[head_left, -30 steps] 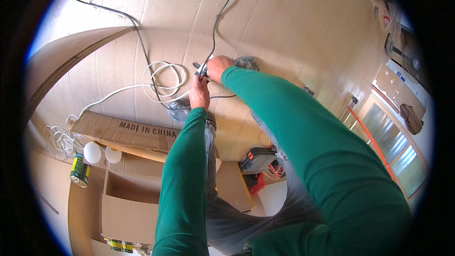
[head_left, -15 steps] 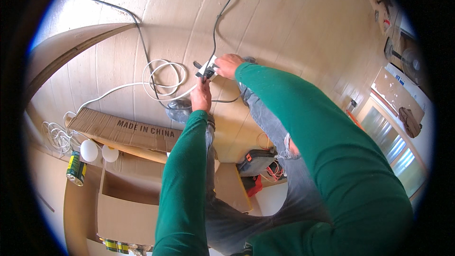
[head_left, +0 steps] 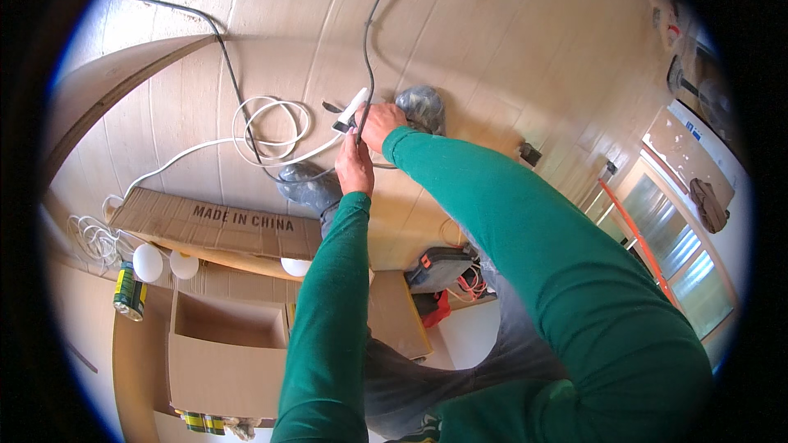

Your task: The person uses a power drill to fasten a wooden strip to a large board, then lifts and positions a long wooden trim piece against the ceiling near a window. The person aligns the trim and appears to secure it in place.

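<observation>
Low over the floor, my right hand [head_left: 381,125] is closed around the near right side of a white power strip [head_left: 354,105]. Dark plugs sit at the strip; one black plug [head_left: 332,107] sticks out to its left. Just below, my left hand [head_left: 355,167] pinches the lower end of a black cable [head_left: 367,57] that comes down from the far edge. Its fingertips are close to the strip, and the fingers partly hide the cable's end. A white cord [head_left: 310,150] runs left from the strip into loose loops.
My shoes in plastic covers [head_left: 424,107] flank the hands. Another black cable [head_left: 232,74] crosses at left beside a curved panel [head_left: 123,74]. Nearer are a flattened cardboard box [head_left: 213,217], white globes [head_left: 148,263], cans [head_left: 130,291], an open drawer [head_left: 230,361] and a toolbox [head_left: 439,269].
The view has shifted slightly. My right hand has moved down and inward against the strip, which is tilted more upright. My left fingers have come off the strip's edge onto the black cable.
</observation>
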`<state>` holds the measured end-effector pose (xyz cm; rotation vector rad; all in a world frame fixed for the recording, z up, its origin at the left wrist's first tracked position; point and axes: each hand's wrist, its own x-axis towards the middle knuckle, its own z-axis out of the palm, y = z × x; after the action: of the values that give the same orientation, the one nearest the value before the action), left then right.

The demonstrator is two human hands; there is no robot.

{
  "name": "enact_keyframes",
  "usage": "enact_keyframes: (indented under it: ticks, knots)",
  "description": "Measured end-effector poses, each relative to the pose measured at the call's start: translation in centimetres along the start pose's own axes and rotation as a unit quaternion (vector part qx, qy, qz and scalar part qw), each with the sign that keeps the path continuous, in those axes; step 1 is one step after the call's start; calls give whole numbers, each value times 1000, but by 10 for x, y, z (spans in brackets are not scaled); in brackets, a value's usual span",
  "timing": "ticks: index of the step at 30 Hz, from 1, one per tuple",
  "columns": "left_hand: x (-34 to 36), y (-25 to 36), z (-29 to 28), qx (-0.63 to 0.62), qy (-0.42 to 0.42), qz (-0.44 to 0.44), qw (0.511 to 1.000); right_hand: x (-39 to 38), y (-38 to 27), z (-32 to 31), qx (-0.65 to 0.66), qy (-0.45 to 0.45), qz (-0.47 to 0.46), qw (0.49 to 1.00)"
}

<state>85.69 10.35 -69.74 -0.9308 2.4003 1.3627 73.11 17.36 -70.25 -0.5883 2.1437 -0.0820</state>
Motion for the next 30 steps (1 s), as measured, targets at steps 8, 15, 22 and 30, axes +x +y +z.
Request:
enact_keyframes:
  ticks: [8,15,22,30]
  knots:
    - [2,-3,1,8,-7,-6,1000,19,66,-35,46,-42,-151,987]
    - [7,-7,2,18,2,-20,1000,-1,3,-10,56,16,-25,998]
    - [6,-9,2,17,-29,-41,999,15,12,-11,57,-16,-39,997]
    - [5,-6,3,20,-22,-78,996,-2,14,-2,44,17,-28,998]
